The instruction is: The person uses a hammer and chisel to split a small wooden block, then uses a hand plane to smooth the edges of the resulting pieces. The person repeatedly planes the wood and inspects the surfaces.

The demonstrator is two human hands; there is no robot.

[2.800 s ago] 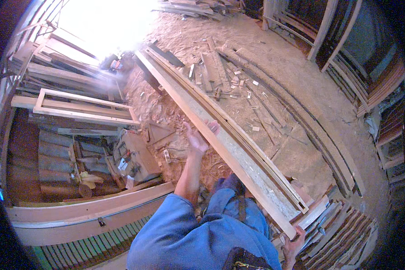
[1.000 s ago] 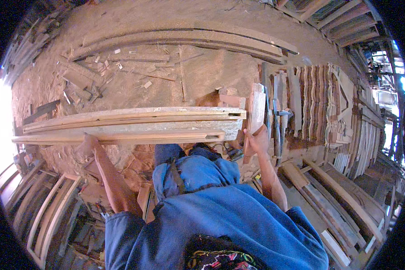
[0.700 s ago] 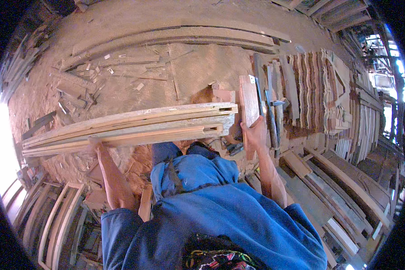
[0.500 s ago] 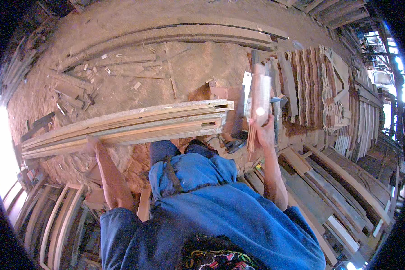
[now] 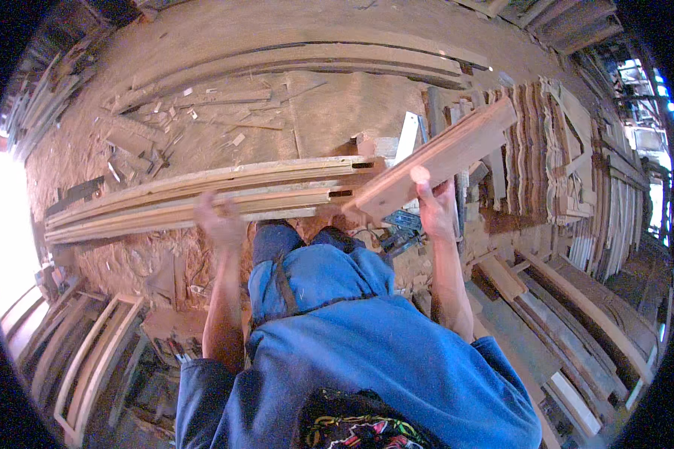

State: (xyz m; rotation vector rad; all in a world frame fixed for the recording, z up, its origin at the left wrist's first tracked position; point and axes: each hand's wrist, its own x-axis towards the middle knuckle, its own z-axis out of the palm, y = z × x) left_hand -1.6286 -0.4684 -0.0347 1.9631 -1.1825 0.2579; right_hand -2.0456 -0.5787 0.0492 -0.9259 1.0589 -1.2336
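Note:
My right hand [image 5: 438, 211] grips a flat reddish-brown wooden board [image 5: 449, 153] from its near side, thumb on the face, fingers out of sight behind. Slanting from lower left to upper right, the board is held up off the ground. Its lower left end overlaps the slotted ends of several long pale wooden rails [image 5: 202, 187], which lie side by side across the front of me. My left hand [image 5: 221, 222] is smeared by motion over the near edge of these rails; whether its fingers touch the wood, I cannot tell.
A blue-and-black tool [image 5: 402, 230] lies below the board. Stacked wavy-edged wooden pieces [image 5: 528, 150] stand at the right. Long planks [image 5: 307, 56] lie at the far side, with offcuts [image 5: 131, 142] scattered at the far left. More timber [image 5: 577, 329] leans at the near right.
The board in my right hand has swung from nearly upright to a rightward slant. My left hand has moved right along the rails, whose slotted ends have shifted slightly left.

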